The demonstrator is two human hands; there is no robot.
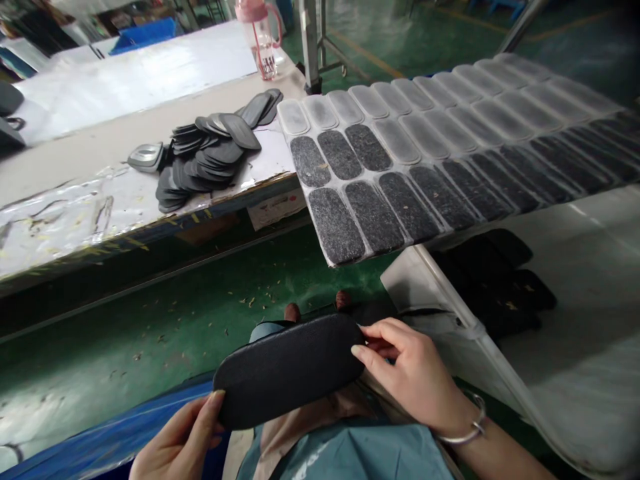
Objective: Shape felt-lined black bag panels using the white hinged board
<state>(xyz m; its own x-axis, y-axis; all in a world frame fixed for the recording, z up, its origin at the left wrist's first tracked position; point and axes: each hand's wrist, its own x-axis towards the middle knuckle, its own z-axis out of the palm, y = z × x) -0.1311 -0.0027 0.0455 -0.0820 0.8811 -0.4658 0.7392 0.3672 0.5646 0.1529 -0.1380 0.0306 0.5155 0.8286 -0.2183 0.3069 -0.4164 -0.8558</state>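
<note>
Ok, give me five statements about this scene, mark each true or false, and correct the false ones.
1. The left hand and right hand both hold the black pad. True.
2. The silver bracelet is on the left wrist. False: it is on the right wrist.
3. A bottle with a pink lid stands on the workbench. True.
4. The floor is bright red. False: it is green.
5. The pile of dark pieces lies on the floor. False: it lies on the workbench.
</note>
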